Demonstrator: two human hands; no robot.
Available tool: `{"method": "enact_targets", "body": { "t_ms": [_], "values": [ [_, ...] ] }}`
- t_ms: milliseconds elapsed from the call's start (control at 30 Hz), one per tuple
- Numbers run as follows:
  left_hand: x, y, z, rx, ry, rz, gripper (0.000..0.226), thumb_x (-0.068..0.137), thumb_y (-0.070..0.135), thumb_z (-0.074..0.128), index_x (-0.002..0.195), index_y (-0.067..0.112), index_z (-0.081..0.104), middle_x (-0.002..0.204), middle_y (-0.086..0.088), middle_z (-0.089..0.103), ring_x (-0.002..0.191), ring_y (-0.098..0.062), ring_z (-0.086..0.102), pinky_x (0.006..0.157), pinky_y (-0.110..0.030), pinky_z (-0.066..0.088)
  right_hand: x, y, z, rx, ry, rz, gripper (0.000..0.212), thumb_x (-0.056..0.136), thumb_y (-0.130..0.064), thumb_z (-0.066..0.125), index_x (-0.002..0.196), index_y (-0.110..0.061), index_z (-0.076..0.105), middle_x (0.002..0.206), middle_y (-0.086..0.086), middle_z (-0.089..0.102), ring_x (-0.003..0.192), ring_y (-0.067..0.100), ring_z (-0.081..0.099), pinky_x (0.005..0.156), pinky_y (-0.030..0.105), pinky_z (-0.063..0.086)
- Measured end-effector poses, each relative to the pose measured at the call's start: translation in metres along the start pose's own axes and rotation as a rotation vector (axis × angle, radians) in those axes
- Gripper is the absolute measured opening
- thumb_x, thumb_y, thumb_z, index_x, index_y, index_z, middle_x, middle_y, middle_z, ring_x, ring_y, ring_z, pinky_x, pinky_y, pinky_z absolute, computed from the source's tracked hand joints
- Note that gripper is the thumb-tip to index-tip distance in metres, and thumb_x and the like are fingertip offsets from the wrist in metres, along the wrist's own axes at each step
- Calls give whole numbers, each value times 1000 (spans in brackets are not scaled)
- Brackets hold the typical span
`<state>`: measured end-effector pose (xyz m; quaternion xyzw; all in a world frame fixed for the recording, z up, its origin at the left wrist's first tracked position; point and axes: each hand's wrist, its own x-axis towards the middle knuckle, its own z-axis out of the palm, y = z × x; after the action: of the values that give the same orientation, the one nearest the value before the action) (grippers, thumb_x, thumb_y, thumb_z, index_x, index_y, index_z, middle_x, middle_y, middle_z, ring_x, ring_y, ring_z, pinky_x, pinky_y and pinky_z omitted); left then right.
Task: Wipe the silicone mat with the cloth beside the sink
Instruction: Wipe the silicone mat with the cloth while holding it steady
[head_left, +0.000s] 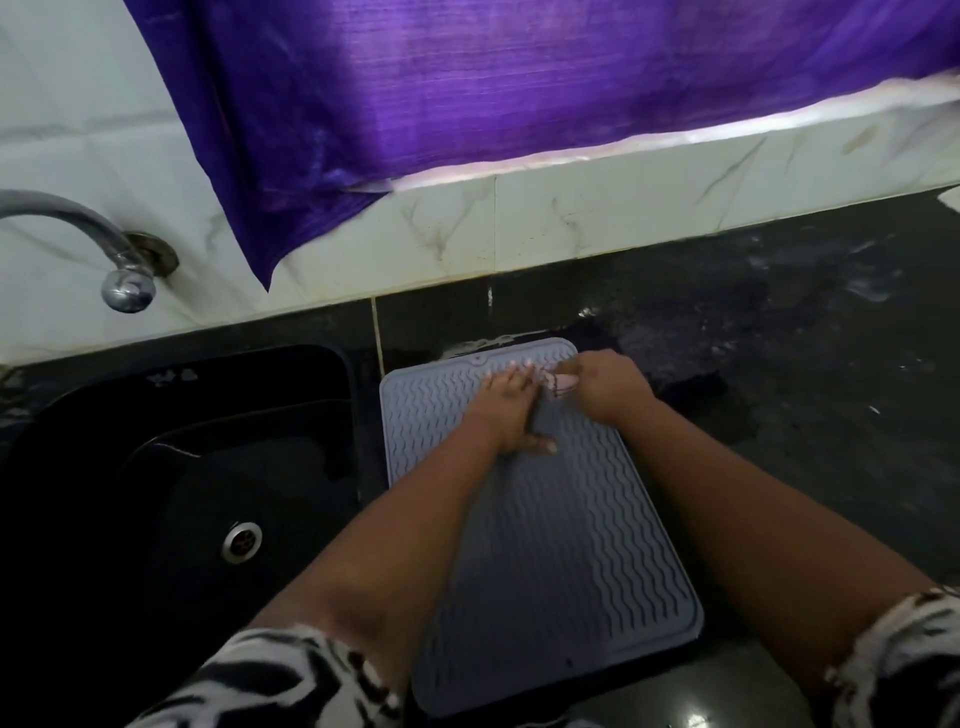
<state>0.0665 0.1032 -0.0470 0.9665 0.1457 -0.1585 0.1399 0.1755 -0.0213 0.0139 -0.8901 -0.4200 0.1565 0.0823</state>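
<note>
Dark, wet-looking stone desk (779, 338) under me, pale marble-look tiles behind it, and a purple curtain (467, 88) hanging down over the wall. To my left sits the black sink (171, 467) with its chrome tap (104, 249) curving out of the tile.

Right beside the sink, flat on the desk, lies the silicone mat (561, 519), grey and ribbed with wavy ridges, its long side running away from me. Both my hands are at its far end. My left hand (511, 410) is spread flat, palm down, fingers reaching toward the far edge, pinning the mat in place. My right hand (605, 387) is curled closed near the far right corner, touching the left one, and it seems to pinch something small and pale (563, 383) between finger and thumb. Whether that is a bunched bit of the cloth I can't tell; it's too small and blurred.

I reckon the mat is light and floppy, soft rather than stiff, and on this damp stone it could slide or ripple under a stroke. So I judge the flat left palm is the right hold: press down, don't grip. The ridges will likely catch a cloth, so wiping along the grooves should go easier than across them. If I need to lift it, a corner is where I'd take it.
</note>
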Motion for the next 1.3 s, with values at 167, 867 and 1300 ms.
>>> {"method": "enact_targets", "body": {
  "t_ms": [167,867,1300],
  "values": [
    [-8,-3,16,48,-183,-100,150,46,87,66,147,29,-29,154,4,-37,142,-27,-33,113,-61,-17,-30,7,58,-79,-56,-80,43,97,-30,43,139,-24,48,149,10,42,138,31,34,112,37,30],
    [-53,35,36,84,-178,14,148,51,78,73,148,28,-26,156,5,-32,146,-22,-24,117,-56,-9,-110,20,75,-195,-97,-105,51,96,-26,45,146,-24,35,156,1,31,144,29,23,116,38,27],
    [-78,75,23,16,-228,-72,140,61,67,77,151,23,-21,159,-2,-27,146,-25,-23,116,-62,-7,-146,28,30,340,59,213,12,85,-22,61,87,-14,70,94,7,71,84,21,64,72,27,50]
  ]
}}
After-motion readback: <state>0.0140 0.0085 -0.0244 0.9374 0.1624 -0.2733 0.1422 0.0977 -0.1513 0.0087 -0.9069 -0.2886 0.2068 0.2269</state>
